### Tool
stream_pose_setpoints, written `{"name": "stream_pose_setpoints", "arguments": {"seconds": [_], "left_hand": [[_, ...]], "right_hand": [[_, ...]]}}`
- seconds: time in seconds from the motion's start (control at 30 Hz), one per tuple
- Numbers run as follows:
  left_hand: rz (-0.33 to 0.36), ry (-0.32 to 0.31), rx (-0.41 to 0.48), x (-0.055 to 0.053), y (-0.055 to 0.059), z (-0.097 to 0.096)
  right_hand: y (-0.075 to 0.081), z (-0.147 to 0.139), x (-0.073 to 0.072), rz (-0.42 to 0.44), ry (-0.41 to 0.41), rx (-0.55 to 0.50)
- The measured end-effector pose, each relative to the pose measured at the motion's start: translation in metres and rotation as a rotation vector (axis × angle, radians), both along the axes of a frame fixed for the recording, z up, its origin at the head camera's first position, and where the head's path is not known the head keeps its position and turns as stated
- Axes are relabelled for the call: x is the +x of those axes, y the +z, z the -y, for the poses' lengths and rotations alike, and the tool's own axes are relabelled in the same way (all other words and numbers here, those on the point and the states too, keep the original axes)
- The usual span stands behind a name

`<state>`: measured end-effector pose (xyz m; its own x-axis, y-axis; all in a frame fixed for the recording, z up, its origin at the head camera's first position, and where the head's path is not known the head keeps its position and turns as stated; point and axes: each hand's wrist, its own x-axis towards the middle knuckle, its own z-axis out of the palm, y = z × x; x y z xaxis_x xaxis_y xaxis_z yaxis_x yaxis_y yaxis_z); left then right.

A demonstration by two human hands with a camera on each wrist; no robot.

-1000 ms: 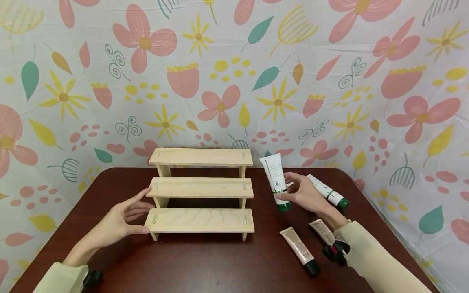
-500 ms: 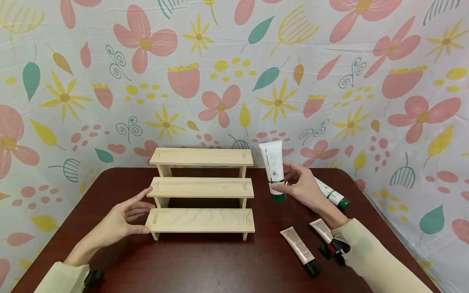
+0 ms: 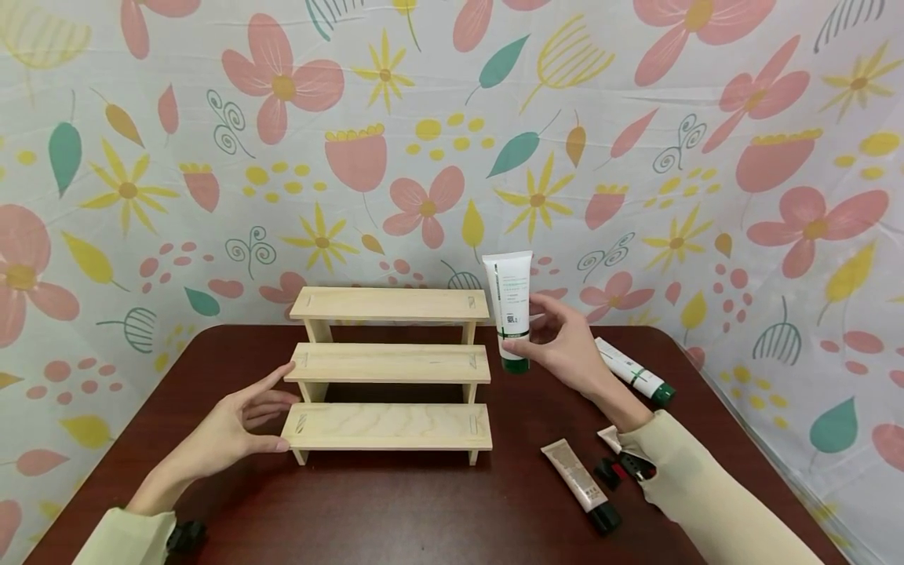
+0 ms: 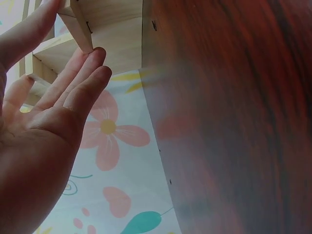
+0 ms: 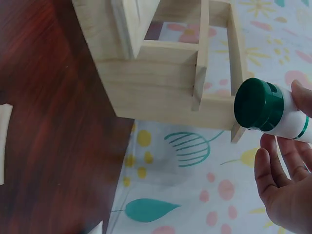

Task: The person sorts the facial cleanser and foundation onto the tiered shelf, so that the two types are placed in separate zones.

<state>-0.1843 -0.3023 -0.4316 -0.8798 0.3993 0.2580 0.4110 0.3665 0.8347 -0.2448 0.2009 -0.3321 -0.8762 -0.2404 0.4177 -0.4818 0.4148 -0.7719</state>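
My right hand (image 3: 561, 341) pinches a white squeeze tube (image 3: 510, 294) low down, near its green cap. The tube stands upright with the cap at the bottom, held in the air just right of a three-tier wooden display shelf (image 3: 388, 424). From the right wrist view, the green cap (image 5: 258, 105) overlaps the shelf's side end. My left hand (image 3: 212, 431) rests against the shelf's left end, index fingertip at the middle tier and thumb at the lowest one. Its fingers (image 4: 80, 87) look fairly straight in the left wrist view.
A second white tube with a green cap (image 3: 632, 370) lies on the dark red table (image 3: 395, 510) at the right. Nearer lies a beige tube with a black cap (image 3: 575, 479); another beige tube (image 3: 610, 438) is mostly behind the right wrist. Floral cloth (image 3: 424, 118) hangs behind.
My right hand has lifted the white squeeze tube and carried it left toward the shelf, turning it more upright. The left hand and shelf have stayed in place.
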Motion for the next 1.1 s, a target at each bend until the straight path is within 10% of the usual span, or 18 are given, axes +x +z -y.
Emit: {"name": "stream_pose_setpoints", "arguments": {"seconds": [1.1], "left_hand": [[0.002,0.016,-0.017,0.001,0.001,-0.001]], "right_hand": [[0.027,0.104,-0.032,-0.155,0.076,-0.122]]}}
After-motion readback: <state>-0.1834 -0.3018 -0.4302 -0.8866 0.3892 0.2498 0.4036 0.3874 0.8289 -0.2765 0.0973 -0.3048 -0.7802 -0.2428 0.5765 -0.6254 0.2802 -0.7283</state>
